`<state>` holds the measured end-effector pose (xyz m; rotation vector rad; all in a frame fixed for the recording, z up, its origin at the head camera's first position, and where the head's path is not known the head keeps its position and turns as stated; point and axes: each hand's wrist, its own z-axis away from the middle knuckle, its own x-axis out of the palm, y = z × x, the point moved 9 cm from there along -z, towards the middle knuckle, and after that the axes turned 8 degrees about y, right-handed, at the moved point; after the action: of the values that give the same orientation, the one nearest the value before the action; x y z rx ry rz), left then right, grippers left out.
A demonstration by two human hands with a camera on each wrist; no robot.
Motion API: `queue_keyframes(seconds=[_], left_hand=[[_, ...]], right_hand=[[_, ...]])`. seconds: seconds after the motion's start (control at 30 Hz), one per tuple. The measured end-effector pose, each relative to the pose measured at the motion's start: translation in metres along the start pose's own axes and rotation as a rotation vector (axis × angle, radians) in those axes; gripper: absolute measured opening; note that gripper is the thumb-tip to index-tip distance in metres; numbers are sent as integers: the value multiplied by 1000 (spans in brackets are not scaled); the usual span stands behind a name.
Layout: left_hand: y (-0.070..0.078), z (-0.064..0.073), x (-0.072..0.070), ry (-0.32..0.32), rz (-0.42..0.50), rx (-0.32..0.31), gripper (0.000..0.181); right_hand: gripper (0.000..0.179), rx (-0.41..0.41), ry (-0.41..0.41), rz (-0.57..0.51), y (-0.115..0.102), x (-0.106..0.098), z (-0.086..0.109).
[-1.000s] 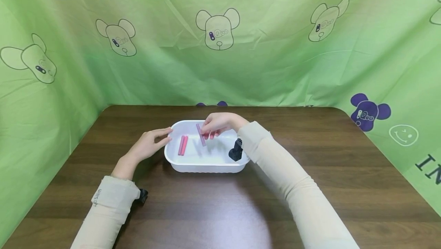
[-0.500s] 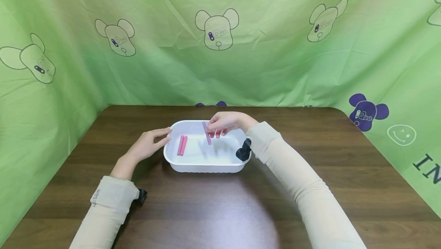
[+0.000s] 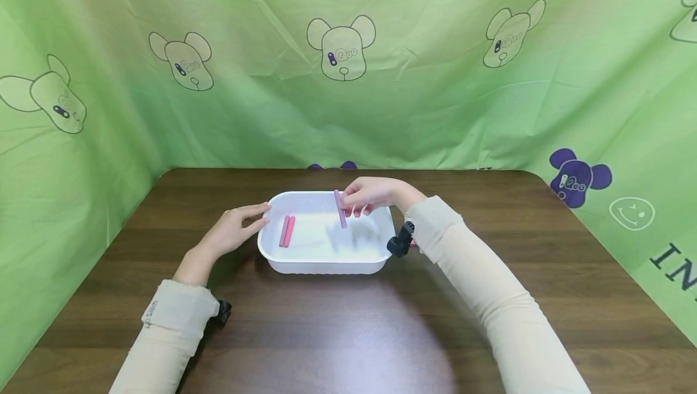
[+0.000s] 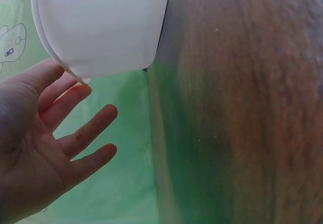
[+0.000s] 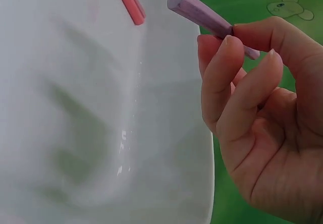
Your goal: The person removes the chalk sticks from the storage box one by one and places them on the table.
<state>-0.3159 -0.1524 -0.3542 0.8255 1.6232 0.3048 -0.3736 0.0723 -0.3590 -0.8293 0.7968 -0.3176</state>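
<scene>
Pinches a purple stick in the right hand, grip narrow, with just the thumb and fingertips. Holds the stick up in the air over the white tray, a little right of the middle, tilted and off the tray's floor. Keeps going right with the stick, farther from the other two than a moment ago. Leaves the bright pink stick and the dull pink stick just as before, side by side at the left end of the tray. Keeps the left hand in the same spot too, grip wide, fingers nearly straight, with tips at the tray's left rim. Shows a scrap of red now, just beside the black camera on the right wrist; too small to tell what. Seems to mean one stick up and not yet set down, and two left lying flat. Looks like the middle of a carry. Could slip or turn, maybe, with such a small pinch.
</scene>
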Motion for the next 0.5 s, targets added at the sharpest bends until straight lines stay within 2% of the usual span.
queue_keyframes(seconds=[0.5], left_hand=[[-2, -1, 1, -19, 7, -18, 44]], right_hand=[[18, -16, 43, -18, 13, -15, 17]])
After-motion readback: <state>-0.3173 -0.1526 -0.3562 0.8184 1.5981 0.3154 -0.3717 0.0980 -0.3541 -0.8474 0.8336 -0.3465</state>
